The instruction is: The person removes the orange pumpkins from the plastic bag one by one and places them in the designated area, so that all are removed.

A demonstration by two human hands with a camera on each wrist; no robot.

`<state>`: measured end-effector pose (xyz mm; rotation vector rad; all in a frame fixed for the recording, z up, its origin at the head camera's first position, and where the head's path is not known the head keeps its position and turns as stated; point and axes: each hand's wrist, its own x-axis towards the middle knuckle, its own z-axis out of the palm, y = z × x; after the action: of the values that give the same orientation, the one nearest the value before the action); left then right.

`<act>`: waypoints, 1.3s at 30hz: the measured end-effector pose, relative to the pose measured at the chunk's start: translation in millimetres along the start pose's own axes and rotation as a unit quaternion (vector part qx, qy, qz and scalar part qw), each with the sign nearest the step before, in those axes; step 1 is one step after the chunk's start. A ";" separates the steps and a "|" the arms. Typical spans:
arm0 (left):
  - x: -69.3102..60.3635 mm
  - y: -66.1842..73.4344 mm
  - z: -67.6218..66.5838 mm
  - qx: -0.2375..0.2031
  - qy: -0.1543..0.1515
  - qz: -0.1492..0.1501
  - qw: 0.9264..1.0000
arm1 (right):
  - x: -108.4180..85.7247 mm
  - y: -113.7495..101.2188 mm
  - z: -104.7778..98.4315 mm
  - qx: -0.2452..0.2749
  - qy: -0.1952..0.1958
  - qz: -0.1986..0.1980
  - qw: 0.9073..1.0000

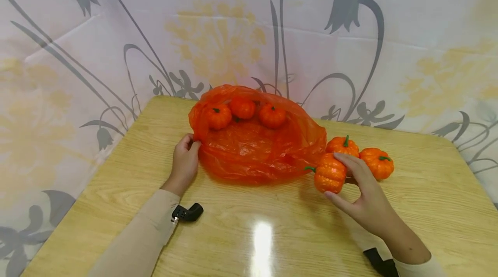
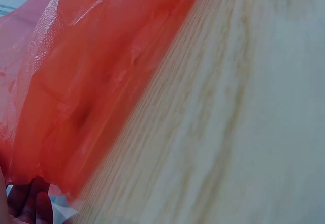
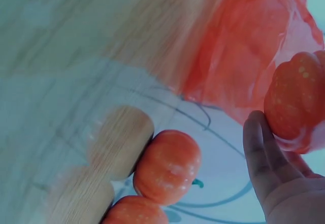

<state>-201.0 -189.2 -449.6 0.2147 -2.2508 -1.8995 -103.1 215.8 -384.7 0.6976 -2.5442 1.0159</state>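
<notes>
A thin, see-through orange-red plastic bag (image 1: 249, 160) lies spread on the table with three small orange pumpkins in it, one of them a pumpkin (image 1: 218, 116) at its left. My left hand (image 1: 186, 160) pinches the bag's left edge between thumb and fingers; in the left wrist view only some fingertips (image 2: 43, 207) show under the plastic. Between thumb and fingers, my right hand (image 1: 363, 195) holds a small pumpkin (image 1: 330, 174) on its side at the bag's right edge, green stem pointing left. In the right wrist view that pumpkin (image 3: 299, 99) appears in front of the bag.
Two more pumpkins stand on the table just beyond my right hand, a nearer-bag pumpkin (image 1: 342, 145) and a right-hand pumpkin (image 1: 377, 163). Behind the wooden table (image 1: 218, 234) hangs a flowered cloth (image 1: 241, 22). A black device (image 1: 188, 212) sits at my left cuff.
</notes>
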 end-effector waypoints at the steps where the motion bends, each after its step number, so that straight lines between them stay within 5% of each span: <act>1: 0.5 0.0 0.7 0.000 -0.003 0.001 1.000 | -0.3 0.4 -0.9 0.007 0.004 0.005 1.000; 25: 1.1 -0.2 0.6 0.016 0.007 0.003 1.000 | -4.4 21.7 -15.3 0.069 0.004 0.151 0.986; 39: 0.4 0.9 0.5 0.026 0.007 0.006 1.000 | -3.0 33.9 -23.6 -0.002 -0.020 0.187 0.982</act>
<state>-201.5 -188.7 -448.7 0.2212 -2.2895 -1.8302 -116.5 254.8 -388.3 0.2398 -2.7760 1.1158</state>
